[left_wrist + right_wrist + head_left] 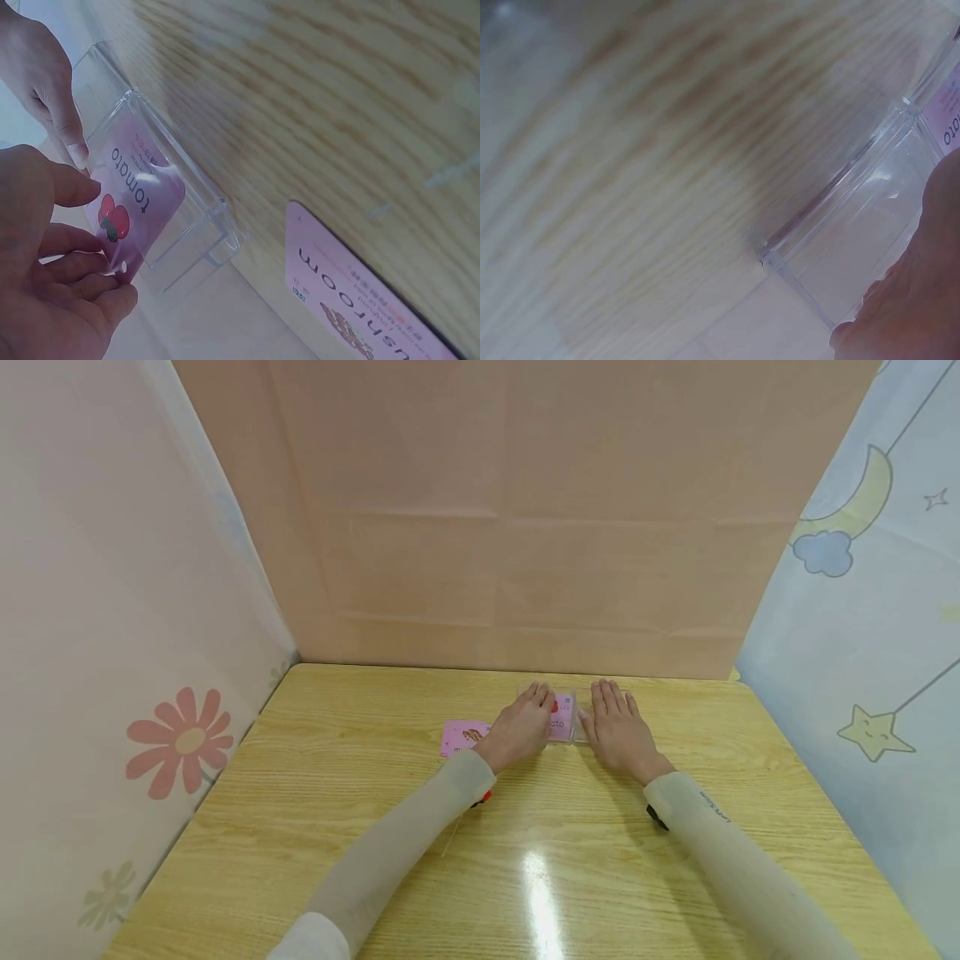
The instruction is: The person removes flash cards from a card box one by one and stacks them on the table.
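A pink tomato card (pixel 136 176) lies at a clear plastic box (pixel 196 225); the head view shows it just right of my left hand (pixel 522 727). That hand grips the card's edge between thumb and curled fingers, as the left wrist view shows. My right hand (pixel 618 731) rests with straight fingers over a second clear plastic box (pixel 855 217), which adjoins the first. A pink mushroom card (pixel 459 737) lies flat on the table left of the left hand, partly hidden by it in the head view.
The wooden table (pixel 360 793) ends at a tan backdrop (pixel 495 568). Patterned cloth walls stand on both sides. A small red and black item (pixel 486 797) shows beside the left wrist, and a thin pale strip lies below it.
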Demonstrator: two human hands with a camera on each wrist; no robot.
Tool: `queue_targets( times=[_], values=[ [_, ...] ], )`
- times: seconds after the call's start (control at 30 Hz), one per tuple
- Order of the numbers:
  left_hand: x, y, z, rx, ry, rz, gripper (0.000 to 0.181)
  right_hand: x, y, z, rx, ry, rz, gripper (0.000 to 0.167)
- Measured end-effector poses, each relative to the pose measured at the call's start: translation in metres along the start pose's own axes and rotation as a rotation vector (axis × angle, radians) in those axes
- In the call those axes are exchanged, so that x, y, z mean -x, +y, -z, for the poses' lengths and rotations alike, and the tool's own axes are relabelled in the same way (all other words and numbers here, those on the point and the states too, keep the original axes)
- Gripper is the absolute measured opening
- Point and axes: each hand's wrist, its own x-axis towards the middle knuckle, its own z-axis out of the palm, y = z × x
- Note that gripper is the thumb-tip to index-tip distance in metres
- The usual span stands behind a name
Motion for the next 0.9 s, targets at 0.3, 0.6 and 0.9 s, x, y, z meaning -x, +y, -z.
queue_targets(
  times=[0.3,0.6,0.9],
  values=[
    [0.0038,0.0023,0.0012,-0.099,0.055,-0.044,0.05,-0.0001,-0.0002,0.0001,-0.001,0.004,0.0,0.07],
    [0.0054,0.0017,0.0008,-0.068,0.147,-0.049,0.042,-0.0002,-0.0005,0.0004,-0.009,0.004,-0.002,0.07],
    [0.0083,-0.0028,0.0039,-0.07,0.204,-0.081,0.032,0.0002,-0.0006,0.0004,-0.005,-0.002,0.0,0.071]
  ],
)
